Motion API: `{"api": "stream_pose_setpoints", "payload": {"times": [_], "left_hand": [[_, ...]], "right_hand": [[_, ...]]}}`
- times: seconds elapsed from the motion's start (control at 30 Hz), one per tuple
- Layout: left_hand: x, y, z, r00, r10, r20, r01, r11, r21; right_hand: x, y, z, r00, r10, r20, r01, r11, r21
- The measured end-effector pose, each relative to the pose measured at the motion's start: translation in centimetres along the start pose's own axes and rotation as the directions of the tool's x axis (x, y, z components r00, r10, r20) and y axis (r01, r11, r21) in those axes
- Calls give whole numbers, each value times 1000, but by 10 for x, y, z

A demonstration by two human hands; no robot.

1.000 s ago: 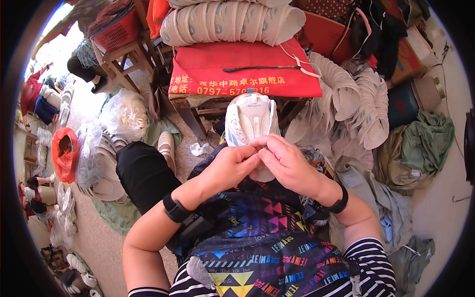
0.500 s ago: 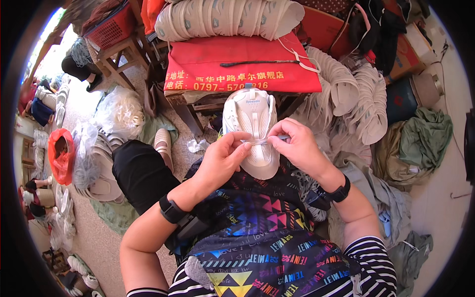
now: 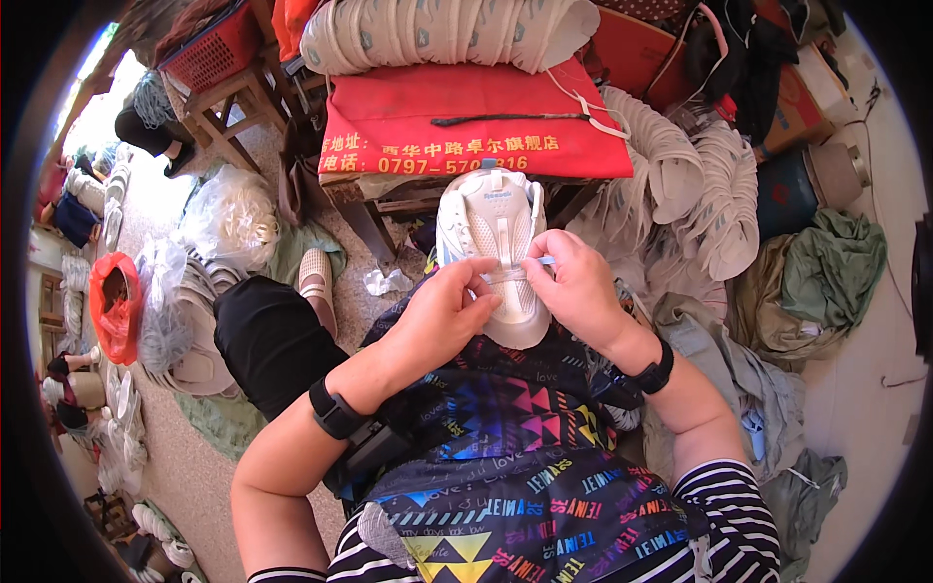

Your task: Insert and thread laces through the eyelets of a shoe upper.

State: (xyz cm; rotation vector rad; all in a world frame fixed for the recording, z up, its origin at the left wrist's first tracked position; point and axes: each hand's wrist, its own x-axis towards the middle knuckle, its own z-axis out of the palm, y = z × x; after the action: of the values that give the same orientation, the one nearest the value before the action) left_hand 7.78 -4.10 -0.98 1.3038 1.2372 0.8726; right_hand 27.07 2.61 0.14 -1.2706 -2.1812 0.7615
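A white shoe upper [image 3: 520, 328] lies in front of me, its rounded toe toward my body and its tongue end against the edge of the red-covered stool. A thin white lace [image 3: 507, 276] crosses the upper near the toe. My left hand [image 3: 449, 303] is closed at the left side of the upper, thumb and forefinger pinching the lace there. On the right side, my right hand [image 3: 575, 289] pinches the lace between thumb and fingers, and a pale bit of it sticks out above the fingertips. Fingers partly hide both lace ends.
A stool with a red cloth [image 3: 437, 102] bears a dark thin tool [image 3: 505, 120] and a row of nested white uppers [image 3: 447, 39]. More stacked uppers [image 3: 671, 165] hang at its right. Bags of lace [image 3: 233, 219], a red bag [image 3: 115, 311] and green cloth [image 3: 836, 272] lie around.
My right hand has shifted slightly left and its fingers have curled in closer over the lace. The left fingers have moved slightly too. The shoe upper stays in nearly the same place.
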Motion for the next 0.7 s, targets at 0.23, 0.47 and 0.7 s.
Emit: {"api": "stream_pose_setpoints", "payload": {"times": [0.23, 0.47, 0.7], "left_hand": [[0, -8, -2, 998, 50, -24, -50, 998, 30], [6, -8, -5, 985, 138, -99, -119, 976, 182], [26, -5, 2, 835, 529, -150, -337, 708, 621]], "right_hand": [[4, -5, 2, 991, -131, 16, 131, 969, -208], [12, -4, 6, 993, -30, 114, 25, 999, 44], [6, 6, 14, 997, -73, 32, 66, 981, 184]]}}
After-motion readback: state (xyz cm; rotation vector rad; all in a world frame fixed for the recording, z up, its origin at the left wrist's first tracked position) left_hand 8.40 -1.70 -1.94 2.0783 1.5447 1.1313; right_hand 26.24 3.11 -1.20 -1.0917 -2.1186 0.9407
